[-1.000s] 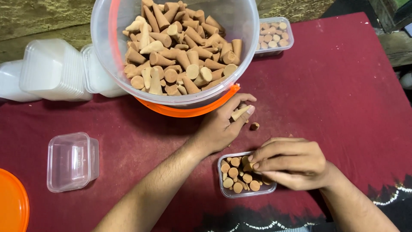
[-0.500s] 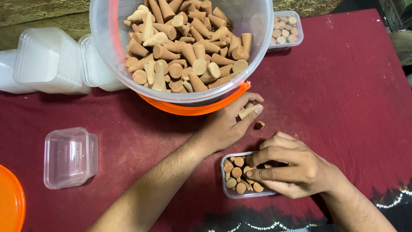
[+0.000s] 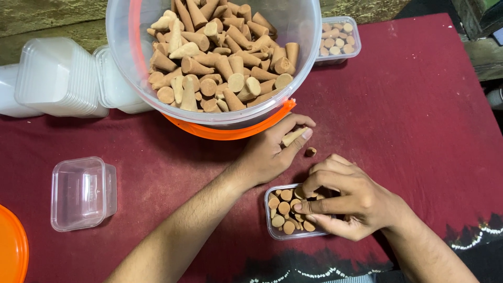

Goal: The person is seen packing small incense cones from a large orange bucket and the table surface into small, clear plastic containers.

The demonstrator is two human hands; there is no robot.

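1. The big clear bucket (image 3: 209, 57) with an orange rim serves as landmark; it lies tipped toward the person, its mouth full of tan clay cones (image 3: 220, 57).
2. Just below the bucket's rim, the left hand (image 3: 272, 149) rests on the bench (image 3: 408, 115), thumb and forefinger pinching one cone (image 3: 294, 136); the other fingers curl loosely.
3. A short loose cone (image 3: 310, 152) lies on the cloth beside that hand, a little further from the bucket.
4. Further below the bucket, the right hand (image 3: 346, 202) covers the right part of a small clear box (image 3: 276, 230) holding cones stood on end; its fingers are pressed together over them, thumb beneath.
5. Right of the bucket, touching its wall, stands a second filled box (image 3: 339, 42).
6. Left of the bucket sit stacks of white tubs (image 3: 57, 76); below these, an empty clear box (image 3: 81, 193) and an orange lid (image 3: 10, 251) at the frame edge.
7. A dark red cloth covers the bench; bare wood shows behind the bucket.
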